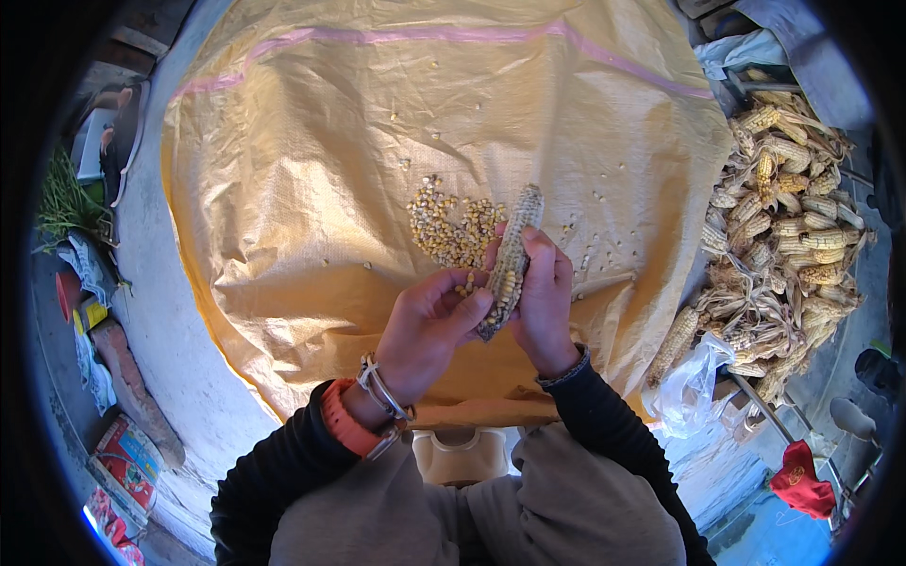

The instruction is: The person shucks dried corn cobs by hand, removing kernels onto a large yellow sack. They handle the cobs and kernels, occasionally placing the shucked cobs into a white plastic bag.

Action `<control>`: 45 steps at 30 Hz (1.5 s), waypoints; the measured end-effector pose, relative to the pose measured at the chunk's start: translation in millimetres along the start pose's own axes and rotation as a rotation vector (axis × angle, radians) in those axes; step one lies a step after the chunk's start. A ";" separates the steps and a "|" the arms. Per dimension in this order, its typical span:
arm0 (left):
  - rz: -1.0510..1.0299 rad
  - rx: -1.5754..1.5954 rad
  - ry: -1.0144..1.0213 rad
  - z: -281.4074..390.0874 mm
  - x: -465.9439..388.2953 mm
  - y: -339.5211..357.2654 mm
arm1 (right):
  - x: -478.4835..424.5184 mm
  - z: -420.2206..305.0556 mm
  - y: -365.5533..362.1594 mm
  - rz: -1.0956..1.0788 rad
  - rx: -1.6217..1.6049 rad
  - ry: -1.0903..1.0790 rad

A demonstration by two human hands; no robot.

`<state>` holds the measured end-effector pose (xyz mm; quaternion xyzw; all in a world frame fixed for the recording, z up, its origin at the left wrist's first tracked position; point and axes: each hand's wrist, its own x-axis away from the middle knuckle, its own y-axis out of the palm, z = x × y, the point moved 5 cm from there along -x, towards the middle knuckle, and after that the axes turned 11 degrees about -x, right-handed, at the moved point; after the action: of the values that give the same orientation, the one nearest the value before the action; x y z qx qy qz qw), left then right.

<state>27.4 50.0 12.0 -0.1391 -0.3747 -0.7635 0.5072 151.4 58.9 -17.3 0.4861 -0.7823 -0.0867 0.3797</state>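
Note:
A corn cob (514, 247), mostly bare of kernels with a few rows left near its lower end, is held tilted between both hands. My left hand (433, 322) grips the lower part, its thumb against the remaining kernels; some loose kernels show by its fingers. Around the cob's middle, on the right side, my right hand (543, 297) is closed. Just beyond the hands, a pile of loose yellow and pale kernels (449, 223) lies on a yellow woven plastic sheet (318, 177). Single kernels are scattered over the sheet.
To the right lies a large heap of corn cobs and dry husks (793, 233), with a clear plastic bag (697, 389) and a red cloth item (802, 481) below it. Green plants (67, 191) and a long stone or brick piece (134, 389) are at the left.

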 end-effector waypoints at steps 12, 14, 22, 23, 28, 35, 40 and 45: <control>0.006 0.049 -0.044 -4.5 -2.8 -1.8 | 0.9 1.1 -0.9 -0.045 0.046 0.043; 0.006 0.043 -0.058 -5.4 -3.0 -2.9 | 1.2 2.7 -0.7 -0.041 0.042 0.044; 0.009 0.146 -0.141 -6.4 -4.1 -3.7 | 0.1 3.8 -1.7 -0.064 0.017 0.053; 0.001 0.166 -0.152 -6.3 -4.1 -3.5 | -0.4 4.3 -2.4 -0.061 0.001 0.061; -0.081 0.234 -0.152 -7.6 -5.2 -5.2 | 0.2 3.2 -0.7 -0.090 -0.016 0.084; -0.127 0.268 -0.161 -5.9 -4.8 -7.5 | 0.9 4.2 2.1 -0.103 -0.164 0.110; -0.142 0.280 -0.158 -3.3 -5.6 -6.8 | -0.6 3.8 -1.0 -0.105 -0.159 0.109; -0.121 0.266 -0.186 -2.6 -5.1 -7.9 | -0.7 -3.6 -2.8 -0.115 -0.063 0.090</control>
<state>23.2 53.1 3.8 -0.1178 -0.5254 -0.7201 0.4377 156.0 58.8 -16.5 0.5213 -0.7322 -0.1111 0.4241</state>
